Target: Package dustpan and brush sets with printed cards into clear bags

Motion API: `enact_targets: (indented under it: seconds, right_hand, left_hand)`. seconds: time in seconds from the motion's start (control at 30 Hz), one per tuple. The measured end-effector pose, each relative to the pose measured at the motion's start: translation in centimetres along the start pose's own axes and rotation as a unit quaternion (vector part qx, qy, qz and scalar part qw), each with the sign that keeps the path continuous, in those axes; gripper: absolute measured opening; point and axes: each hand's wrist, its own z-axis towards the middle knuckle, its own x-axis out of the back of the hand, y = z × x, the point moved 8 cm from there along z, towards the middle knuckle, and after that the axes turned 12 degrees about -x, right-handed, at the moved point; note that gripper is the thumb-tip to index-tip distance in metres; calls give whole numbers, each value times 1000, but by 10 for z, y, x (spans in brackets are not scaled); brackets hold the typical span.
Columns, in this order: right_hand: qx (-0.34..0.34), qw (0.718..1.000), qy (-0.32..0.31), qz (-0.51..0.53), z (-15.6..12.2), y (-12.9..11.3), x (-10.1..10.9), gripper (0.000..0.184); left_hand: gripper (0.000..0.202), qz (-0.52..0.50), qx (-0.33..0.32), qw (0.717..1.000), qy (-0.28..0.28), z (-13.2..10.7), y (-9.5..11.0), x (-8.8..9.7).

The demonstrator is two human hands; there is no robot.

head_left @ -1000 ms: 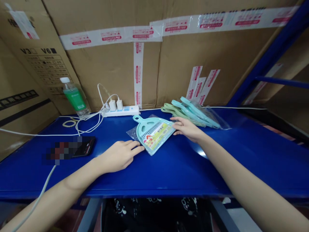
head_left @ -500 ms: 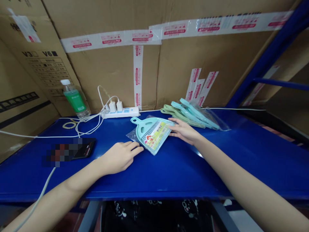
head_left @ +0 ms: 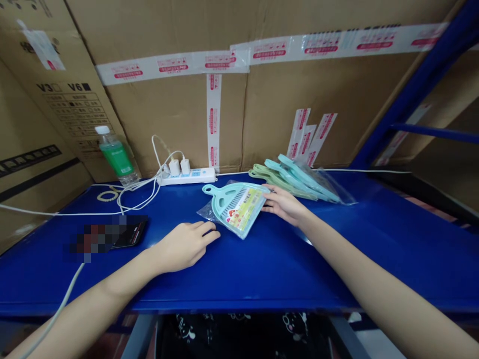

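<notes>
A light-blue dustpan (head_left: 244,203) with a small brush and a printed card lies in a clear plastic bag at the middle of the blue table. Its handle points to the back left. My right hand (head_left: 283,205) grips the dustpan's right edge, thumb on top and fingers along the side. My left hand (head_left: 190,243) rests on the table just left of the dustpan, fingers loosely bent and slightly apart. It holds nothing, and a small gap separates it from the bag.
Several bagged blue and green dustpans (head_left: 299,178) lie behind my right hand. A white power strip (head_left: 189,176) with chargers and cables, a green-labelled bottle (head_left: 117,157) and a black phone-like device (head_left: 131,233) occupy the left side. Taped cardboard (head_left: 168,109) walls the back.
The dustpan has shifted slightly to the right in my right hand. My left fingertips, close against the bag before, are now a little apart from it.
</notes>
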Motion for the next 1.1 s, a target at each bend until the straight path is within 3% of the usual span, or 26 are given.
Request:
enact_targets:
  seconds: [0.23,0.57,0.8,0.9,1.1]
  right_hand:
    - [35,999,-29,-4,7,2,1,74]
    - [18,999,0,-32,2,2,-3,81]
    - [33,998,-45,-9,4,5,-7,105]
    - [53,998,-44,-9,9,6,-3,94]
    - [69,991,-93,-62,9,5,-11,35]
  left_hand:
    - [33,15,-2,1000,-1,0,0,0]
    - [34,4,-1,1000,1,-2,1,1]
    - [34,6,42,999,3,-3,-5,3]
    - [33,9,44,999,2,-3,-6,1]
    - [32,17,38,999,2,-3,-5,0]
